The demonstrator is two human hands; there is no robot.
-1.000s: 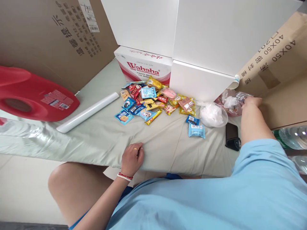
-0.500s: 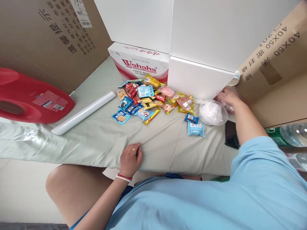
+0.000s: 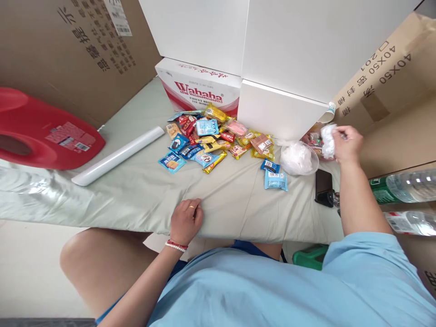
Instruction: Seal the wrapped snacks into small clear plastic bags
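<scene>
At the far right of the table, my right hand (image 3: 349, 144) pinches a crumpled white wad (image 3: 328, 141), thin plastic or tissue; I cannot tell which. It is held over a clear container (image 3: 314, 137) with colourful packets inside, partly hidden by the hand and a bowl. That clear round bowl (image 3: 315, 164) holds crumpled translucent plastic (image 3: 297, 157). My left hand (image 3: 186, 221) rests at the cloth's front edge, fingers curled in with nothing visible in them. Beyond it lies a pile of wrapped snacks (image 3: 206, 143). Two blue snack packets (image 3: 275, 180) lie apart, near the bowl.
A Wahaha carton (image 3: 200, 88) and white panels (image 3: 282, 109) stand behind the snacks. To the left are a white roll (image 3: 119, 156) and a red jug (image 3: 47, 131). A black phone (image 3: 323, 186), plastic bottles (image 3: 405, 187) and a cardboard box (image 3: 391, 100) are on the right.
My right hand has come up and right out of the container area, now with the white wad in its fingers. My left hand has stayed in place. The view has shifted slightly.
</scene>
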